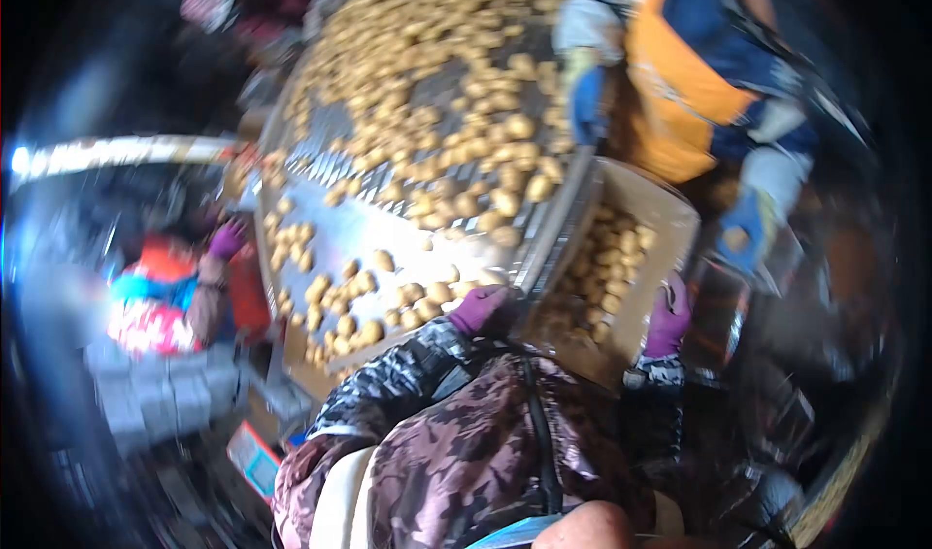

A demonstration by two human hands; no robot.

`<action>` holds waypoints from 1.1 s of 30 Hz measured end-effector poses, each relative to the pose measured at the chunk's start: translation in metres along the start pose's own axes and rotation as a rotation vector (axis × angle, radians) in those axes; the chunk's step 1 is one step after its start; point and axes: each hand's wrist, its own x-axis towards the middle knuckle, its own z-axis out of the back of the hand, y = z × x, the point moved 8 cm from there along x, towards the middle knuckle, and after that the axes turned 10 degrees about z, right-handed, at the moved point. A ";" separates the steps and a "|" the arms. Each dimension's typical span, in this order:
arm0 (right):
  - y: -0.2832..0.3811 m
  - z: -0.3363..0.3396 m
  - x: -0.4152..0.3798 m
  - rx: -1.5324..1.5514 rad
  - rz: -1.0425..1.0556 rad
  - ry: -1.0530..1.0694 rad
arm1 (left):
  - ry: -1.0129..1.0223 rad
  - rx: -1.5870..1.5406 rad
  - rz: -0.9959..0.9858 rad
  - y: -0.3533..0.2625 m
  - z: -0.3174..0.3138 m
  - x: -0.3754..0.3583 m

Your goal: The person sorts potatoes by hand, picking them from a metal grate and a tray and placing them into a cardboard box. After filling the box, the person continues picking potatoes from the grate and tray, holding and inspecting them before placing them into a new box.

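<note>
My left hand (pixel 482 309), in a purple glove, is at the front edge of the metal sorting table (pixel 398 233), close to the near left corner of a cardboard box (pixel 668 221). Its fingers are blurred together and partly hidden. On the box's right side, my right hand (pixel 668 316), gloved in purple too, grips the wall near the front corner. Many potatoes (pixel 614 267) lie inside the box, which stands against the table's right edge. Loose potatoes (pixel 348 301) are scattered over the tabletop just left of my left hand.
More potatoes (pixel 417 54) cover a slatted conveyor (pixel 335 170) beyond the table. A person in an orange apron (pixel 675 83) and blue gloves stands at the right. Another person with a purple glove (pixel 228 239) is at the left, near grey stacked blocks (pixel 160 394).
</note>
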 end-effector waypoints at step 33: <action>0.185 -0.337 -0.075 -0.864 0.370 0.559 | -0.674 -0.721 0.436 0.188 0.218 -0.087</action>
